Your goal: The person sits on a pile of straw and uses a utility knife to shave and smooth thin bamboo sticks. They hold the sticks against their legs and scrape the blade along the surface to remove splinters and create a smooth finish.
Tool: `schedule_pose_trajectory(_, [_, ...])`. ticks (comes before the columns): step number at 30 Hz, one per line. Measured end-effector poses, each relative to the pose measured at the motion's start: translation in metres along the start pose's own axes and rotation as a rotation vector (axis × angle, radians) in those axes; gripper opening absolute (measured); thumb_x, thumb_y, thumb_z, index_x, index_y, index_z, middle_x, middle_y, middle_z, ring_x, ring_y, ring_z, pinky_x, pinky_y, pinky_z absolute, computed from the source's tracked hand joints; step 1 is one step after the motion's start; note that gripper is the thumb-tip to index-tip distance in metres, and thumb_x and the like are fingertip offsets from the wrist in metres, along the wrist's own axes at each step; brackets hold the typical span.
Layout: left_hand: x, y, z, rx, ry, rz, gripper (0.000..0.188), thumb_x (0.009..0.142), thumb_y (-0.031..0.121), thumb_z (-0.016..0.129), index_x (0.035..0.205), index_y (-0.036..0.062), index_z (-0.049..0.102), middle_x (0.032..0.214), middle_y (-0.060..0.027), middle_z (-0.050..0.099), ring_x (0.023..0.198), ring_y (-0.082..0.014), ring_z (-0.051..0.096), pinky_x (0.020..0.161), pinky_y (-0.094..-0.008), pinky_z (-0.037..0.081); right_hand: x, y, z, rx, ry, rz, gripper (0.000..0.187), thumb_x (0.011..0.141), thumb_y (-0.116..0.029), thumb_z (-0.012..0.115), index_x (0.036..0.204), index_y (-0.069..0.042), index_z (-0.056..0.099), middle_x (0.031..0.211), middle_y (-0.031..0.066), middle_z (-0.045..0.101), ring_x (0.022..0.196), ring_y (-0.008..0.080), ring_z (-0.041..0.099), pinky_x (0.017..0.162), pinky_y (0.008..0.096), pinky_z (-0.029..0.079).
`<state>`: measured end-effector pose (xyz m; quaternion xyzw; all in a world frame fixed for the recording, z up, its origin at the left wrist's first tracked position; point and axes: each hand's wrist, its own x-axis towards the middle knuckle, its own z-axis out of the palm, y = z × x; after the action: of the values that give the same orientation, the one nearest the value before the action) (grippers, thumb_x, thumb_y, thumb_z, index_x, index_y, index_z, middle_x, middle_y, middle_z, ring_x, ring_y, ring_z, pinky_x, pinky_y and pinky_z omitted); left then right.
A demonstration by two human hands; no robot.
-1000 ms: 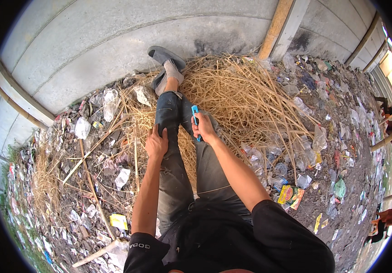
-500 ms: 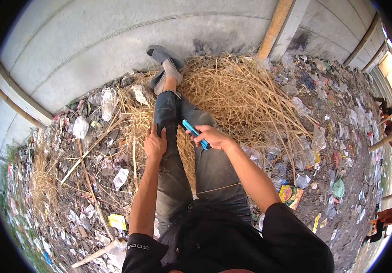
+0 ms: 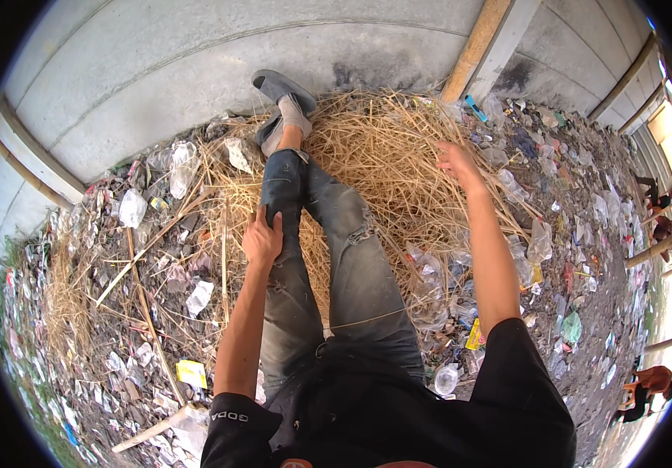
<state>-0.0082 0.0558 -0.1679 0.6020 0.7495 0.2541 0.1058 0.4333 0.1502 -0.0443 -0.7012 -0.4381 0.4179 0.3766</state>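
Observation:
My left hand (image 3: 262, 237) rests flat on the shin of my jeans (image 3: 281, 273), fingers apart and holding nothing. Stretched out over the right side of a pile of dry straw (image 3: 390, 156), my right hand (image 3: 458, 164) has its fingers loosely extended, with nothing in them. Beyond it, by the foot of the wall post, is a slim blue thing shaped like a box cutter (image 3: 475, 108). Whether that lies on the ground or is in the air, I cannot tell. My legs are crossed at the shins, with a grey slipper (image 3: 283, 87) on the foot near the wall.
A grey concrete wall (image 3: 219, 62) with a bamboo post (image 3: 475, 51) runs along the far side. Plastic scraps and litter cover the soil on both sides, with thin bamboo sticks (image 3: 145, 288) at left. People (image 3: 652, 386) sit at the far right edge.
My right hand has let go of the blue cutter-like thing and swung outward, away and to the right. That thing now shows near the wall post. My left hand stays on the shin.

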Motion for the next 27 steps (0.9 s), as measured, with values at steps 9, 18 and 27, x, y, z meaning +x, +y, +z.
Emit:
schedule_pose_trajectory(9, [-0.002, -0.004, 0.002, 0.003, -0.028, 0.005, 0.061, 0.097, 0.046, 0.055, 0.144, 0.0065, 0.05, 0.134, -0.0261, 0.055, 0.118, -0.0448, 0.058, 0.094, -0.0518, 0.051, -0.046, 0.032, 0.169, -0.718, -0.223, -0.194, 0.087, 0.091, -0.059, 0.058, 0.148, 0.004, 0.04, 0.152, 0.0328, 0.038, 0.146, 0.0433, 0.034, 0.117, 0.0481, 0.033])
schedule_pose_trajectory(18, [-0.062, 0.012, -0.014, 0.233, -0.057, 0.443, 0.071, 0.096, 0.046, 0.054, 0.15, 0.0017, 0.04, 0.157, -0.0253, 0.032, 0.148, -0.0402, 0.028, 0.121, -0.0539, 0.019, -0.114, 0.081, 0.252, -1.11, -0.061, -0.617, 0.081, 0.09, -0.047, 0.064, 0.153, -0.003, 0.038, 0.158, 0.0344, 0.021, 0.15, 0.051, 0.012, 0.113, 0.0719, 0.018])
schedule_pose_trajectory(27, [0.01, -0.086, -0.084, 0.604, -0.577, 1.2, 0.075, 0.096, 0.067, 0.042, 0.156, 0.0232, 0.034, 0.165, -0.0094, 0.024, 0.153, -0.0254, 0.022, 0.126, -0.0532, 0.008, -0.142, 0.067, 0.157, -1.162, -0.724, -1.164, 0.068, 0.099, -0.056, 0.045, 0.151, -0.011, 0.044, 0.163, 0.0176, 0.026, 0.154, 0.0357, 0.015, 0.121, 0.0659, 0.004])
